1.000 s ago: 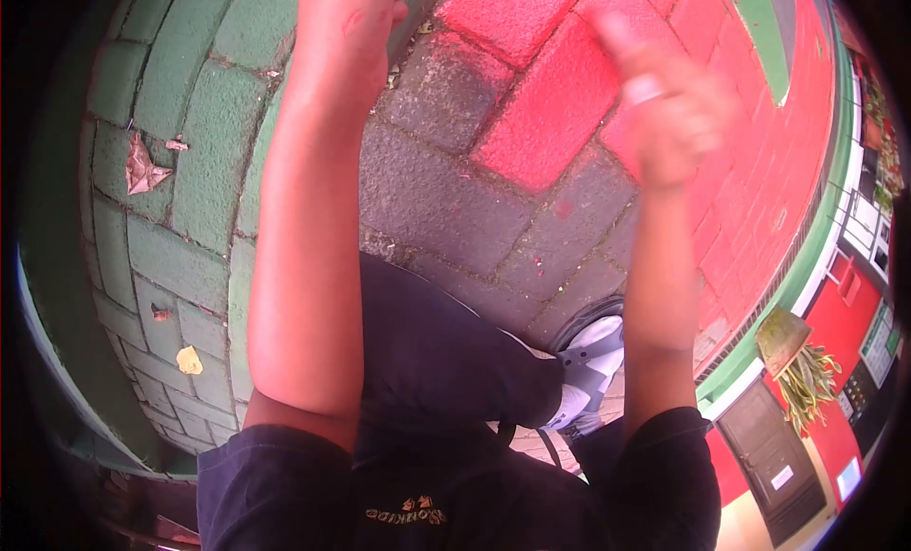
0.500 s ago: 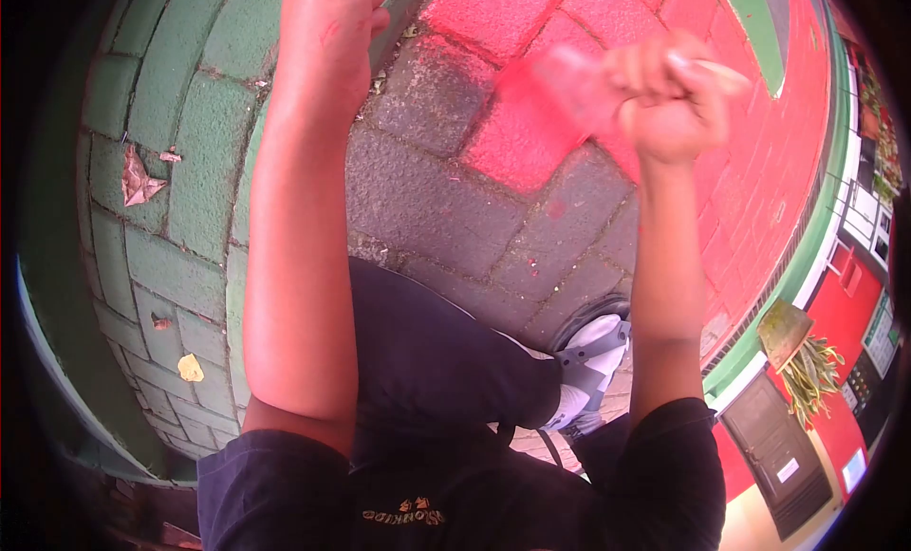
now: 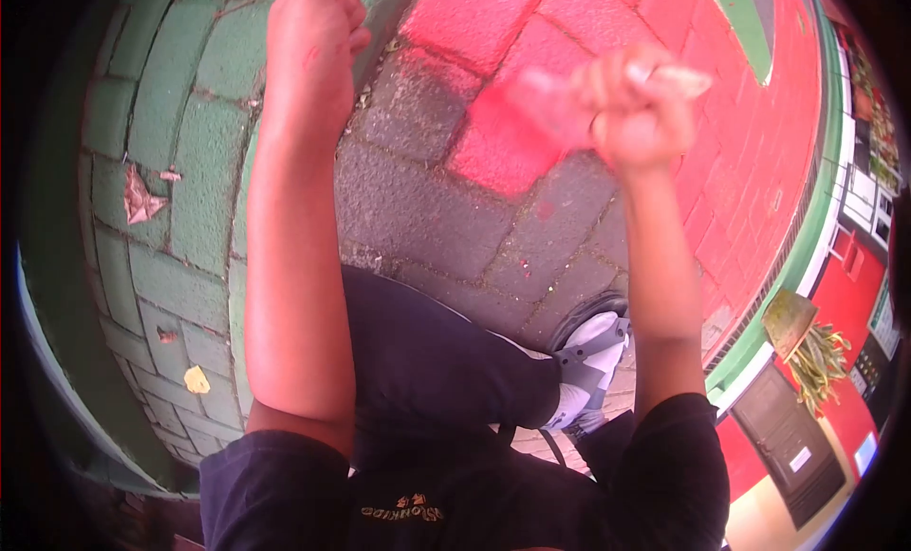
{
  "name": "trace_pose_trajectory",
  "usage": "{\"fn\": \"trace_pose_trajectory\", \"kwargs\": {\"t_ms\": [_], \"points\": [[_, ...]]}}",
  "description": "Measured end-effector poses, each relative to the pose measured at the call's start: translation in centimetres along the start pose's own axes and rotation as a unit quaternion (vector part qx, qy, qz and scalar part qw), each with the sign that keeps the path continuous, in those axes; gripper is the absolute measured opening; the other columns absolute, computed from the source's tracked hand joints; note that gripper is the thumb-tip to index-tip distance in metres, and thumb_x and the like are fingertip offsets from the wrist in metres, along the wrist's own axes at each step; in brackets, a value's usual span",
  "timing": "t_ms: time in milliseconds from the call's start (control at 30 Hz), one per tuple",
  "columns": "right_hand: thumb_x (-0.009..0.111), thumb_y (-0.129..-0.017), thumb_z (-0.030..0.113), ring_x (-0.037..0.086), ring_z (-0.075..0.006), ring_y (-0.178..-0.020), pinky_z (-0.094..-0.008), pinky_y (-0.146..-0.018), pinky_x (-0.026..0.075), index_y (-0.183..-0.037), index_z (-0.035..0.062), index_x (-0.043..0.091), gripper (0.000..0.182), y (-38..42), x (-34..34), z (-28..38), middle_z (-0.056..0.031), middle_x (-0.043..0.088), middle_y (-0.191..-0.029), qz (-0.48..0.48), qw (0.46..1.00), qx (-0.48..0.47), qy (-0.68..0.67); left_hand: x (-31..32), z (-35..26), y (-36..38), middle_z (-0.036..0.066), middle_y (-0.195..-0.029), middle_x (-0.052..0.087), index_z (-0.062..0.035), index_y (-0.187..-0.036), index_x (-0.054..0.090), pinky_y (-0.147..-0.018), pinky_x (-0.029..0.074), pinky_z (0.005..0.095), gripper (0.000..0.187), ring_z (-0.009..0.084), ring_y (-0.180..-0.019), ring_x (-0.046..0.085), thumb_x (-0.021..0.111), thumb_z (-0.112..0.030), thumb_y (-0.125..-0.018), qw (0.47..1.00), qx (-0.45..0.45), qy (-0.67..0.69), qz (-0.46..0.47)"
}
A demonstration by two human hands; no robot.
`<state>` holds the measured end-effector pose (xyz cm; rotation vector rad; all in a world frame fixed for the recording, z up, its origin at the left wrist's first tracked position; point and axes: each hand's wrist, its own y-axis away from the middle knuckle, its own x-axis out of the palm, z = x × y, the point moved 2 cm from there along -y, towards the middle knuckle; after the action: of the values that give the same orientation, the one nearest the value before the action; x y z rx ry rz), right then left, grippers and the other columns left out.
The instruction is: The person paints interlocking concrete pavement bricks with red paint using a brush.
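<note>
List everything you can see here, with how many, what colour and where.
Paintbrush: one, pale handle, blurred head, over red paving
Red paving: many blocks, top centre to right
Bare paving: several grey blocks, centre
Green paving: many blocks, left
Brown leaves: two, on green paving
Yellow leaf: one, lower left
Potted plant: one, yellow-green, right
Door: one, brown, lower right
Shoe: one, grey and white, below centre
Trousers: dark, lower centre
T-shirt: one, black, bottom
Right hand: one, gripping paintbrush
Left hand: one, fingers curled, contents unclear, upper left
</note>
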<state>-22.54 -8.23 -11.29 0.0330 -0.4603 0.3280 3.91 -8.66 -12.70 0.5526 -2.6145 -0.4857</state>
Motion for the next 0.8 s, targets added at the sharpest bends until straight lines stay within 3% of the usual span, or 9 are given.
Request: {"fn": "trace_pose_trajectory", "kwargs": {"t_ms": [133, 233, 300, 400, 533, 600, 633, 700, 800], "points": [[0.054, -0.078, 0.008, 0.043, -0.0166, -0.055, -0.0398, -0.06, 0.044, -0.068, 0.0022, 0.046, 0.014, -2.0, 0.8, 3.7, -0.0068, 0.047, -0.059, 0.041, 0.885, -0.206, 0.415, 0.1, -0.2, -0.1, -0.009, -0.057, 0.03, -0.0081, -0.087, 0.052, -0.046, 0.02, 0.0223, 0.022, 0.0027, -0.05, 0.026, 0.067, -0.024, -0.092, 0.999, -0.029, 0.025, -0.02], [0.061, -0.075, 0.008, 0.046, -0.0141, -0.047, -0.0289, -0.058, 0.045, -0.056, 0.0007, 0.045, 0.026, 1.7, 4.1, -1.5, -0.0024, 0.051, -0.054, 0.05, 0.965, -0.199, 0.165, 0.3, -0.1, 0.0, -0.008, -0.057, 0.03, -0.0076, -0.087, 0.052, -0.046, 0.019, 0.0222, 0.023, 0.0026, -0.05, 0.026, 0.067, -0.024, -0.092, 0.999, -0.027, 0.027, -0.02], [0.06, -0.075, 0.008, 0.052, -0.0162, -0.05, -0.0307, -0.059, 0.047, -0.057, 0.0004, 0.048, 0.022, 3.7, 5.5, 0.1, -0.0061, 0.054, -0.056, 0.234, 0.959, -0.048, 0.152, 0.1, -0.2, -0.2, -0.008, -0.057, 0.03, -0.0073, -0.088, 0.052, -0.046, 0.019, 0.0222, 0.023, 0.0025, -0.049, 0.026, 0.067, -0.024, -0.092, 0.999, -0.024, 0.027, -0.03], [0.059, -0.073, 0.006, 0.053, -0.017, -0.051, -0.0313, -0.056, 0.046, -0.059, -0.0001, 0.051, 0.018, 3.9, 5.6, 0.6, -0.0095, 0.055, -0.057, 0.066, 0.994, 0.064, -0.055, 0.3, -0.1, 0.0, -0.008, -0.057, 0.03, -0.0071, -0.088, 0.051, -0.046, 0.019, 0.0222, 0.023, 0.0025, -0.05, 0.026, 0.066, -0.024, -0.092, 0.999, -0.025, 0.024, -0.019], [0.053, -0.081, 0.01, 0.037, -0.0156, -0.049, -0.0332, -0.059, 0.044, -0.06, 0.006, 0.036, 0.027, -0.6, 1.4, 1.6, -0.0025, 0.037, -0.056, -0.022, 0.991, -0.033, 0.13, 0.2, -0.2, 0.0, -0.008, -0.058, 0.029, -0.0074, -0.088, 0.051, -0.046, 0.019, 0.0221, 0.023, 0.0025, -0.05, 0.026, 0.066, -0.024, -0.093, 0.999, -0.023, 0.026, -0.015], [0.051, -0.081, 0.003, 0.039, -0.0164, -0.05, -0.0328, -0.061, 0.047, -0.06, 0.0026, 0.041, 0.023, -1.5, 1.2, 3.0, -0.0036, 0.041, -0.057, -0.012, 0.878, -0.206, 0.432, -0.1, -0.3, 0.0, -0.008, -0.058, 0.03, -0.0076, -0.088, 0.051, -0.046, 0.019, 0.022, 0.022, 0.0026, -0.049, 0.026, 0.066, -0.024, -0.093, 0.999, -0.023, 0.028, -0.018], [0.064, -0.075, 0.004, 0.042, -0.0101, -0.043, -0.0282, -0.043, 0.03, -0.065, 0.001, 0.057, 0.013, -1.8, 0.8, 2.1, -0.0033, 0.046, -0.052, 0.004, 0.835, -0.309, 0.456, -0.1, -0.4, 0.1, -0.009, -0.057, 0.032, -0.0103, -0.085, 0.052, -0.046, 0.02, 0.0231, 0.021, 0.0035, -0.048, 0.027, 0.064, -0.025, -0.093, 0.999, -0.018, 0.009, -0.026], [0.065, -0.074, 0.003, 0.043, -0.0148, -0.042, -0.0303, -0.043, 0.032, -0.067, 0.0044, 0.056, 0.011, 0.1, 1.3, -0.9, -0.0052, 0.047, -0.054, 0.006, 0.937, -0.196, 0.29, 0.2, -0.7, 0.3, -0.01, -0.056, 0.034, -0.013, -0.082, 0.052, -0.047, 0.021, 0.0243, 0.02, 0.0043, -0.047, 0.028, 0.063, -0.027, -0.093, 0.999, -0.013, -0.009, -0.031], [0.062, -0.07, -0.003, 0.045, -0.0239, -0.042, -0.0352, -0.05, 0.041, -0.071, 0.0056, 0.054, 0.012, 4.2, 6.6, -1.0, -0.0057, 0.052, -0.057, 0.179, 0.918, -0.209, 0.284, 0.3, -1.0, 0.3, -0.011, -0.056, 0.035, -0.0145, -0.08, 0.052, -0.045, 0.021, 0.0237, 0.02, 0.0039, -0.046, 0.028, 0.062, -0.027, -0.093, 0.998, -0.03, -0.006, -0.059]]}}
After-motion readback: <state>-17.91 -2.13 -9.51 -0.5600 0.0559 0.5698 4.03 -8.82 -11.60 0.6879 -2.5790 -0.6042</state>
